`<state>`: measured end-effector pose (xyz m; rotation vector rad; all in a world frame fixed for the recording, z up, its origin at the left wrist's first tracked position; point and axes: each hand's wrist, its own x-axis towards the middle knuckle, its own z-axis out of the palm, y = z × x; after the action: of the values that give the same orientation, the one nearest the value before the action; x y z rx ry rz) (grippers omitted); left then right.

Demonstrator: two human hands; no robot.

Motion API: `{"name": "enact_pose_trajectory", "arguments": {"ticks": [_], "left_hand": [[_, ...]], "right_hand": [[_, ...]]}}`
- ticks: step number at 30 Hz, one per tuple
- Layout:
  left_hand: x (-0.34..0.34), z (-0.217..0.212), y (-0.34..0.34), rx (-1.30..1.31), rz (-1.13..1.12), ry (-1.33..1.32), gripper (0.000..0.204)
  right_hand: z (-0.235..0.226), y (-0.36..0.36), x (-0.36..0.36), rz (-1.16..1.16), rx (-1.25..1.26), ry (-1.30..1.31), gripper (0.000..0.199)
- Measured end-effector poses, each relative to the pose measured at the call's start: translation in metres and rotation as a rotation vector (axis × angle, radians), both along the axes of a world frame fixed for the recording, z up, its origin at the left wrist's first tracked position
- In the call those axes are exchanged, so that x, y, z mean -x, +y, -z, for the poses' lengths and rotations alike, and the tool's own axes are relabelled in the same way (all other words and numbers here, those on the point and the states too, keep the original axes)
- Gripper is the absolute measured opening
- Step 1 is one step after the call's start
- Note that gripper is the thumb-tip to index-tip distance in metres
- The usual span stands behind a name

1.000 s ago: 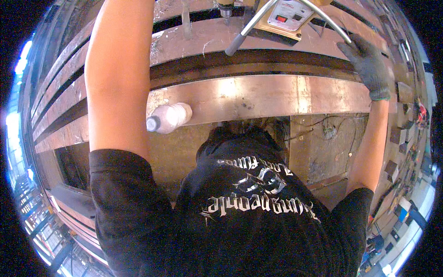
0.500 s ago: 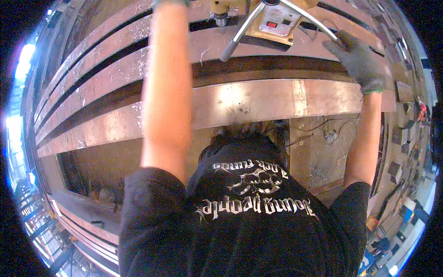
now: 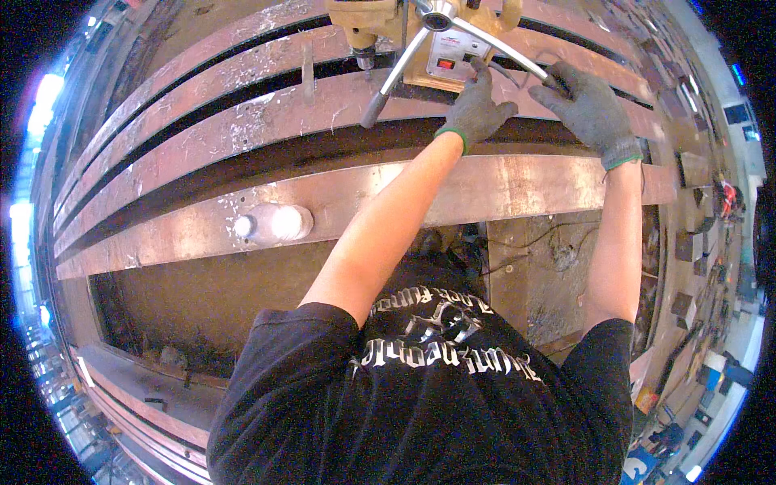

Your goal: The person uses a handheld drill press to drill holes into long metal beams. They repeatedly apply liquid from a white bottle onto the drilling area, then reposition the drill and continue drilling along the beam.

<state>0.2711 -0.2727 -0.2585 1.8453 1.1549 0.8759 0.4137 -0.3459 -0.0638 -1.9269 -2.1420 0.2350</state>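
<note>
The left hand (image 3: 477,109), in a grey knit glove with a green cuff, lies with its fingers spread against the tan metal body of a magnetic drill press (image 3: 420,40), near the small red switch (image 3: 444,63) on the drill's side; it grips nothing. The right hand (image 3: 590,105), gloved alike, curls loosely round the end of one bright steel spoke of the drill's three-armed feed handle (image 3: 440,16), though how firm that hold is cannot be told. The drill stands on the far rusty steel beam (image 3: 242,121), its bit (image 3: 365,58) pointing down at the beam's top face. On the near beam (image 3: 501,182), toward its left end, lies a clear plastic bottle (image 3: 271,224) on its side. This looks like setting up a hole: the switch seems due next, then a steady pull on the spoke.
</note>
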Motion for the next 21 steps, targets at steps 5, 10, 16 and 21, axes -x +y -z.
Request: {"name": "enact_pose_trajectory", "arguments": {"ticks": [5,10,16,21], "left_hand": [[0.014,0.019,0.004,-0.037,-0.037,0.088,0.103],[0.097,-0.189,-0.031,-0.655,0.042,0.444,0.042],[0.197,-0.342,-0.029,-0.725,-0.245,0.948,0.034],[0.223,-0.320,-0.001,-0.272,-0.114,0.712,0.048]], "right_hand": [[0.000,0.001,0.002,-0.051,-0.016,-0.041,0.055],[0.008,0.003,-0.009,-0.063,0.028,0.047,0.050],[0.028,0.019,-0.019,-0.096,-0.179,-0.058,0.047],[-0.004,0.018,-0.006,-0.071,-0.109,-0.137,0.044]]}}
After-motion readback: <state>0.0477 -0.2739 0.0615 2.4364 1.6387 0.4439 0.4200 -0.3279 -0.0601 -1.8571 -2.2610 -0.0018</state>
